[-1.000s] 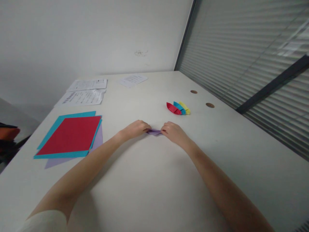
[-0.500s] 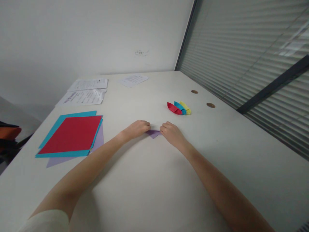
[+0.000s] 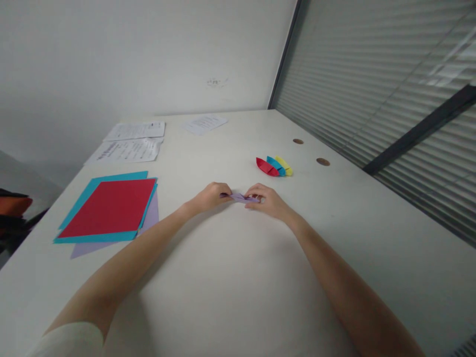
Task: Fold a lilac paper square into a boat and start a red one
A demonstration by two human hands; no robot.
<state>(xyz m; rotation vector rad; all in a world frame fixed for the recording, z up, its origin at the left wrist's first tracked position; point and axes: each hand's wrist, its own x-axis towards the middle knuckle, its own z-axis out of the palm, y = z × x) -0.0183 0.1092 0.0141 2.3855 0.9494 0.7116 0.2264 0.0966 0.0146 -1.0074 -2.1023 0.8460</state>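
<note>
Left hand (image 3: 211,197) and right hand (image 3: 268,201) pinch opposite ends of the purple paper (image 3: 239,198), mid-table.
Forearms (image 3: 147,250) angle in from the lower corners. Versus last frame: right fingers looser, downward triangular flap gone from view. Folds under fingertips unreadable (left sleeve (image 3: 72,339) cut off too).

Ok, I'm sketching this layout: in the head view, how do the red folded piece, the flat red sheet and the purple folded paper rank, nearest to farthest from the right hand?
1. Purple folded paper: in the right hand itself.
2. Red folded piece: just beyond that hand.
3. Flat red sheet: well off to the left, past the left hand.
</note>
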